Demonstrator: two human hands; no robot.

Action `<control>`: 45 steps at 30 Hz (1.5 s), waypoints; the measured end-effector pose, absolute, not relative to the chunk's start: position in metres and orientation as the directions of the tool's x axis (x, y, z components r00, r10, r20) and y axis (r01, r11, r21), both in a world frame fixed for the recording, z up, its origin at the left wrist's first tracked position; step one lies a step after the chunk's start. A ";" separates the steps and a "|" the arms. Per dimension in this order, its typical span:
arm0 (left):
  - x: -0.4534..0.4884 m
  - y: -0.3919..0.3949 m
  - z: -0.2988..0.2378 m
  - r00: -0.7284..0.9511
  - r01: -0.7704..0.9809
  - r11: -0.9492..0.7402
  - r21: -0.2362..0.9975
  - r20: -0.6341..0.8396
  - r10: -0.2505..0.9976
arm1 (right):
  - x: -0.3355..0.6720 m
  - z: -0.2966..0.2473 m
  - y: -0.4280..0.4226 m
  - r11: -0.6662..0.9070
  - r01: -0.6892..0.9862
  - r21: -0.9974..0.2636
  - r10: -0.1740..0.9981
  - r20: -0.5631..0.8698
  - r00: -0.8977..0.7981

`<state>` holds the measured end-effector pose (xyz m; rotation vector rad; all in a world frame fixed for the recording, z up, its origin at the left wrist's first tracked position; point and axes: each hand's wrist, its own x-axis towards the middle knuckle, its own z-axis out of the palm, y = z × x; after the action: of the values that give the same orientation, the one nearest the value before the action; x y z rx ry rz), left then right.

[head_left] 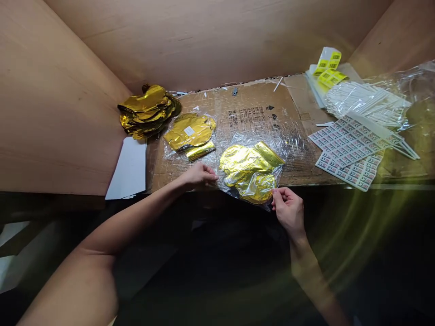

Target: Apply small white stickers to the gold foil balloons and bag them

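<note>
A clear plastic bag (pixel 234 138) holding a folded gold foil balloon (pixel 246 158) lies at the front edge of the worktop, its lower part hanging over. My left hand (pixel 200 175) is closed in a pinch at the bag's left lower corner. On the other side, my right hand (pixel 289 209) pinches the right lower corner between thumb and fingers. Just behind my left hand rests a second bagged gold foil balloon (pixel 190 131) with a small white label (pixel 189 131) on it.
Loose gold foil balloons (pixel 147 111) are piled at the back left, above white paper sheets (pixel 129 170). On the right are sticker sheets (pixel 353 145), a bag of white sticks (pixel 370 102) and yellow barcode labels (pixel 331 77). Cardboard (pixel 261 104) covers the worktop; wooden panels (pixel 217 40) enclose it.
</note>
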<state>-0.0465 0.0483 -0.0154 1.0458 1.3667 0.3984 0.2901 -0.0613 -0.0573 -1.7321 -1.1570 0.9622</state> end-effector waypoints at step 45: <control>0.026 0.054 -0.010 0.268 0.613 -0.282 0.738 0.141 0.953 | 0.232 0.040 0.011 0.459 0.498 -0.736 0.721 -0.020 -0.693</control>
<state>0.0264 0.0544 -0.0104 1.9880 1.4082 0.7949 0.2324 0.0115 0.0404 -1.0415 -2.4178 1.0726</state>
